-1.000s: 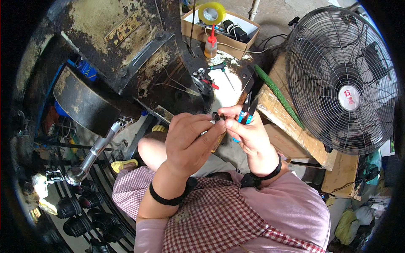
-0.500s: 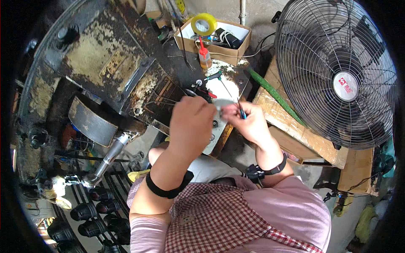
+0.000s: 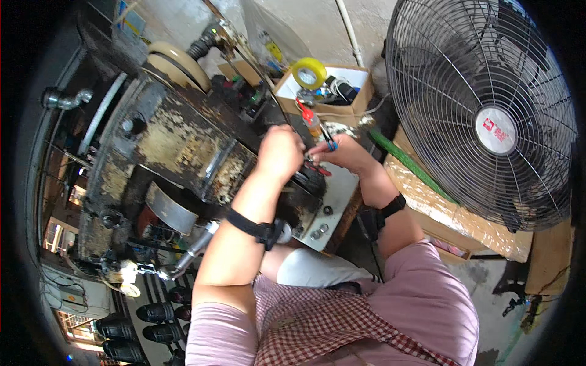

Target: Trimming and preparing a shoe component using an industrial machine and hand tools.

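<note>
Taking 12 o'clock as straight ahead of the person, both hands have gone out toward 12; a second ago they met closer to the body over a small dark piece. That fingertip handling seems to have given way to reaching among the loose things beside the grimy machine.

The left hand is curled with its back up (whatever its fingers may hold is hidden, so I cannot tell). Just beside it, toward 3, the right hand is part closed, keeping the blue-handled snips against its fingers, its thumb and fingertip pinched close together. Whether the small piece is between them is too small to tell.

A red tool lies just beside those fingertips, at 8 from the right hand. The red-capped bottle stands near at 11, and the cardboard box sits at 12. The pale worktop shows at 6, the green cucumber at 4, and the fan well apart at 3
</note>
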The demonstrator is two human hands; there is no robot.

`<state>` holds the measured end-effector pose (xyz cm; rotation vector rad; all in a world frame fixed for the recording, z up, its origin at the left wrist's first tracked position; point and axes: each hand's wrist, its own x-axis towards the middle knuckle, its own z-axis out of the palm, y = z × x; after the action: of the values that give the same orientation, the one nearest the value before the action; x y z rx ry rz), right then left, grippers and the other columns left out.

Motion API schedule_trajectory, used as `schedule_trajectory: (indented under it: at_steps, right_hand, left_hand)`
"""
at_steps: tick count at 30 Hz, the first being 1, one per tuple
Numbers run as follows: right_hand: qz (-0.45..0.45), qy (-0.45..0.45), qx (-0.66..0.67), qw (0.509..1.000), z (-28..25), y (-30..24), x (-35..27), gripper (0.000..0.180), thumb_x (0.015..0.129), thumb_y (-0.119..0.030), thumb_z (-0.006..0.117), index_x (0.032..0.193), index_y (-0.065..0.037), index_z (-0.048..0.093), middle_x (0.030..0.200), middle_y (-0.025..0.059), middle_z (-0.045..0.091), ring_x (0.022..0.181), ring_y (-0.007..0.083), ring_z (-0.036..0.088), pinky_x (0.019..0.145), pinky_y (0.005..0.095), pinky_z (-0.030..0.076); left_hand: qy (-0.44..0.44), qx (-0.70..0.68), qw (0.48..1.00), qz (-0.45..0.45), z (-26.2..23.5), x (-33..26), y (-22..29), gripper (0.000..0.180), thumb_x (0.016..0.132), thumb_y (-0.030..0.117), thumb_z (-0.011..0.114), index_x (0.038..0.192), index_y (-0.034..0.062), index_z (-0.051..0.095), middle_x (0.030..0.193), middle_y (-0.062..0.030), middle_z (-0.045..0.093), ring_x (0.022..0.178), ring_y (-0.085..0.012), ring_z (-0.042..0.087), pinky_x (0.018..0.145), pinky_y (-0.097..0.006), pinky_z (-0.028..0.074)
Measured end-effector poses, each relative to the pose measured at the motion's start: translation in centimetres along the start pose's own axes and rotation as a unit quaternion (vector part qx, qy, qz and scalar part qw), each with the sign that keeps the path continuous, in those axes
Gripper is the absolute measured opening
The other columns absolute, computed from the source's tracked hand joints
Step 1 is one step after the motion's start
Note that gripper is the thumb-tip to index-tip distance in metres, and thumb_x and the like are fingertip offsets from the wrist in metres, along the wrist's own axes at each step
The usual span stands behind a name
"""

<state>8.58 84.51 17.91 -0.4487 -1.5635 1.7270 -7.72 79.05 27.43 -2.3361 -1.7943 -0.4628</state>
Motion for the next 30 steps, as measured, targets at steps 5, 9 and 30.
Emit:
schedule_trajectory:
  at_steps: [5,9,30]
  right_hand:
    - [0.031,0.009,0.227,0.973,-3.2,2.6,4.0,0.025,0.082,-0.011,0.069,0.1,0.005,0.065,0.081,0.0103,0.068,0.075,0.0127,0.065,0.059,0.0205,0.046]
    - [0.017,-0.009,-0.171,0.985,-3.2,4.7,7.4,0.019,0.072,-0.012,0.077,0.083,0.003,0.07,0.075,0.0084,0.069,0.069,0.0121,0.064,0.064,0.0252,0.049]
    - [0.127,0.008,0.339,0.932,-4.4,7.9,10.3,0.023,0.079,-0.009,0.073,0.097,0.003,0.065,0.078,0.0102,0.067,0.058,0.0098,0.058,0.056,0.0192,0.046]
  left_hand:
    - [-0.044,0.073,0.995,-0.06,2.7,1.6,0.2,0.006,0.066,0.007,0.065,0.069,0.0049,0.07,0.08,-0.0138,0.064,0.087,-0.0317,0.061,0.08,-0.038,0.05]
    - [-0.046,0.111,0.98,-0.159,4.7,2.7,0.1,0.01,0.069,0.009,0.064,0.072,0.0,0.068,0.084,-0.0195,0.065,0.088,-0.0353,0.062,0.081,-0.04,0.051]
    - [-0.162,0.081,0.948,-0.261,6.6,4.2,-3.9,0.016,0.069,0.016,0.067,0.082,0.0093,0.073,0.088,-0.0168,0.068,0.084,-0.0325,0.066,0.08,-0.039,0.052]
